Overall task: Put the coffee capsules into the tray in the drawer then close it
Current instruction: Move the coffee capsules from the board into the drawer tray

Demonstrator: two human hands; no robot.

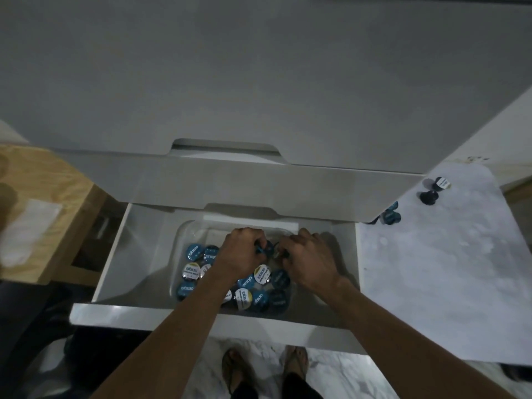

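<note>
Blue-lidded capsules fill clear tray, frame centre, in open drawer. Left hand and right hand, both curled on capsules, directly over it. Leftover capsules upper right, nearer right hand.

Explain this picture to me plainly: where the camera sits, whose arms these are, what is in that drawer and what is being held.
There is no machine here. The camera is worn on a person's head and looks down, so the two bare arms and the feet at the bottom are that person's own. An open white drawer is below, with a clear plastic tray inside, partly filled with blue and white-topped coffee capsules. Both hands are over the tray. The left hand has a grip on a dark blue capsule, and the right hand seems to hold another, though that one is partly hidden. A few capsules still lie on the marbled surface to the right. A wooden surface is on the left.
</note>
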